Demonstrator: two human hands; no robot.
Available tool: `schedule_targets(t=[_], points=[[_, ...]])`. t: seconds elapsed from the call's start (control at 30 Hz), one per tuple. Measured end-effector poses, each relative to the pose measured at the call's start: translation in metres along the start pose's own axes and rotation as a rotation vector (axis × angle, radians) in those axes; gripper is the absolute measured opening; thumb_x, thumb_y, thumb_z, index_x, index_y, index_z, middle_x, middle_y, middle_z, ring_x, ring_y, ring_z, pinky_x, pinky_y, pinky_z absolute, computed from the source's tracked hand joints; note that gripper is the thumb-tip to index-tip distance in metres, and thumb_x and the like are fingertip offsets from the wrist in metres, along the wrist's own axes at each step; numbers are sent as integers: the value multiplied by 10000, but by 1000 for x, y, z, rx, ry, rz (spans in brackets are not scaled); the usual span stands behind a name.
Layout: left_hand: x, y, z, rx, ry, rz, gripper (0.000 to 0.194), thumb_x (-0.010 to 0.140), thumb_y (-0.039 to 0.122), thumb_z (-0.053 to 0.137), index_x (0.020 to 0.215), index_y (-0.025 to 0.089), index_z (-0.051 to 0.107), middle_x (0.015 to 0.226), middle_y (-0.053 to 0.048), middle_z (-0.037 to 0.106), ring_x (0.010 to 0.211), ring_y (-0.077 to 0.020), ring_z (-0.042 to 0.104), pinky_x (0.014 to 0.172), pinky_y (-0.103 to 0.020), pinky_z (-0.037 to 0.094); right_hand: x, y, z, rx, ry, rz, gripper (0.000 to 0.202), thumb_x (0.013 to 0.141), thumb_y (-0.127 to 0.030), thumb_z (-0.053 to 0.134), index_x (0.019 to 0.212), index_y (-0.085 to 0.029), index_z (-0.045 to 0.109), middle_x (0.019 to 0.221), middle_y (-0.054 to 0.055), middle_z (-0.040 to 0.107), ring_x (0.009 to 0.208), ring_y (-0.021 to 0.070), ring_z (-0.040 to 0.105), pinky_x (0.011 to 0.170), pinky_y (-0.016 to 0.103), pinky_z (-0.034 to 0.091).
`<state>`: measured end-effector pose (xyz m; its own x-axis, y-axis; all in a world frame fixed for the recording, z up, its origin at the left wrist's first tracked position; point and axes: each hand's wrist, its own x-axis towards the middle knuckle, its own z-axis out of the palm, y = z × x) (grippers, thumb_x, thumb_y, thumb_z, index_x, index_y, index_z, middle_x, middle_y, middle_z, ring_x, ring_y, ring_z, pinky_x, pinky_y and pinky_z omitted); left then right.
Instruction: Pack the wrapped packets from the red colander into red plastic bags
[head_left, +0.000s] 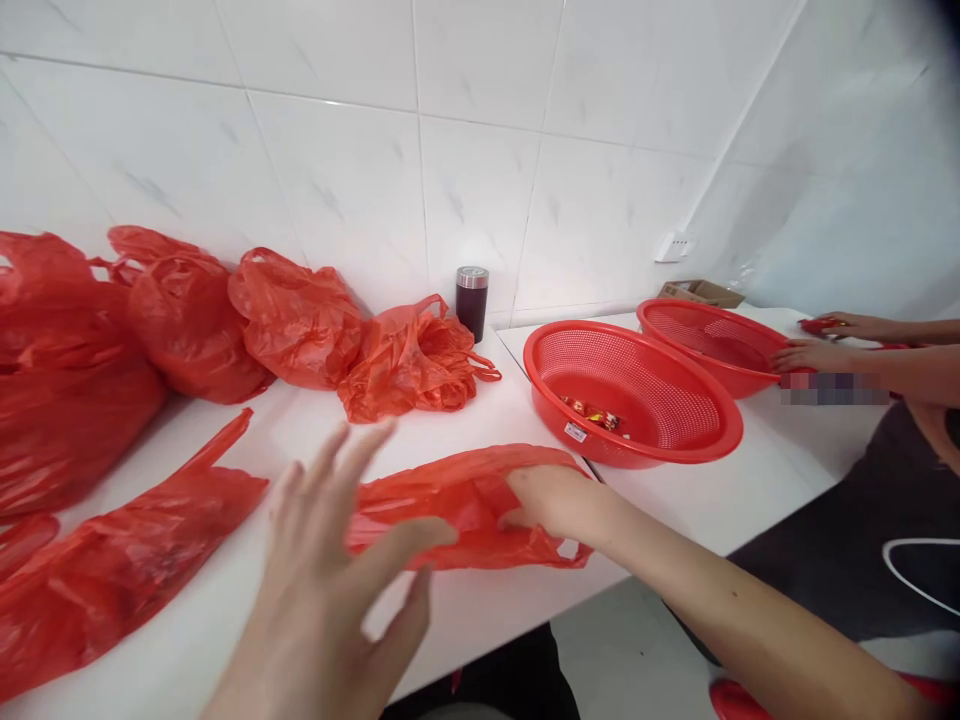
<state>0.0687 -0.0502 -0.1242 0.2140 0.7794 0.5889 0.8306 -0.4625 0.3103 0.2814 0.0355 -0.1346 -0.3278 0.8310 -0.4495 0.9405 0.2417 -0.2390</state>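
Beyond and left of the left hand (319,585), four red plastic bags (180,320) line the tiled wall (337,150), three bulging, the fourth low and crumpled. A fifth, slimmer bag (172,540) lies just left of that hand's fingers (345,490), which are spread in the air, holding nothing. Right of them, a sixth bag (435,490), thin and wrinkled, lies open on the smooth white desk (675,510); beyond it stands one dark, cylindrical cup (471,310) with a silvery lid. The right hand (546,497) is inside this sixth bag, its fingers hidden by the film, so I cannot tell whether they pinch anything. Beyond and right of those fingers sit two red plastic baskets (675,405), oval and perforated; the nearer contains a few shiny wrapped pieces (596,415), too small to count. Farther right are one cardboard box (709,292) and another person's two hands (810,355).
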Motion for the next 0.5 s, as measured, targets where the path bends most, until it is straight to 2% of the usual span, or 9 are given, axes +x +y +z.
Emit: schedule_targets(t=[0.07, 0.13, 0.2, 0.23, 0.27, 0.33, 0.4, 0.43, 0.5], points=[[2, -12, 20, 176, -202, -1, 216, 810, 266, 562, 931, 313, 735, 1526, -37, 338, 1371, -444, 286, 1054, -710, 168, -8, -2, 4, 23, -40, -72, 466, 723, -254, 682, 1181, -189, 632, 815, 85, 712, 655, 242, 675, 549, 313, 503], [3, -39, 36, 277, -371, -143, 310, 820, 226, 532, 1055, 281, 726, 1401, -123, 509, 1203, -443, 507, 991, -714, 278, -23, 0, 3, 113, -8, -293, 569, 754, -199, 669, 1306, -253, 544, 1014, 74, 707, 800, 216, 689, 683, 312, 534], [2, -65, 42, 231, -484, -264, 406, 856, 233, 454, 1208, 273, 652, 1288, -120, 610, 1012, -363, 640, 912, -590, 448, -39, 7, -6, 287, 72, -587, 413, 848, -205, 598, 1253, -285, 586, 1163, 38, 664, 985, 168, 655, 860, 289, 505], [1, -74, 41, 167, -514, -299, 429, 871, 252, 425, 1252, 291, 618, 1270, -96, 625, 958, -320, 663, 872, -514, 502, -46, 14, -15, 388, 131, -696, 302, 893, -236, 554, 1182, -277, 631, 1179, 24, 657, 1038, 149, 632, 912, 277, 482], [0, -81, 38, 93, -525, -317, 433, 882, 284, 407, 1269, 323, 597, 1279, -67, 621, 948, -289, 669, 841, -449, 533, -49, 24, -27, 484, 209, -740, 250, 923, -277, 516, 1133, -267, 652, 1161, 20, 663, 1055, 141, 623, 932, 276, 474], [-4, -86, 30, -37, -503, -321, 411, 880, 363, 424, 1254, 384, 595, 1335, -19, 577, 993, -253, 660, 820, -367, 556, -46, 54, -52, 605, 419, -627, 280, 934, -368, 491, 1151, -256, 628, 1119, 39, 674, 1034, 156, 630, 903, 300, 498], [-9, -85, 23, -129, -461, -301, 403, 851, 437, 481, 1233, 414, 604, 1379, 2, 532, 1040, -250, 645, 791, -323, 571, -31, 95, -73, 517, 574, -313, 461, 906, -441, 510, 1334, -269, 491, 1256, 82, 605, 1122, 214, 588, 910, 356, 499], [-12, -85, 22, -171, -435, -297, 411, 832, 466, 506, 1228, 420, 607, 1397, 8, 512, 1062, -256, 636, 774, -310, 579, -21, 115, -79, 412, 571, -121, 590, 874, -483, 541, 1408, -270, 411, 1334, 108, 546, 1179, 258, 549, 922, 392, 492], [-18, -84, 24, -257, -368, -310, 434, 809, 509, 528, 1227, 423, 606, 1417, 19, 494, 1107, -267, 612, 775, -301, 585, -2, 149, -82, 218, 337, 174, 889, 765, -514, 662, 1503, -259, 237, 1438, 163, 429, 1205, 350, 516, 915, 468, 482]])
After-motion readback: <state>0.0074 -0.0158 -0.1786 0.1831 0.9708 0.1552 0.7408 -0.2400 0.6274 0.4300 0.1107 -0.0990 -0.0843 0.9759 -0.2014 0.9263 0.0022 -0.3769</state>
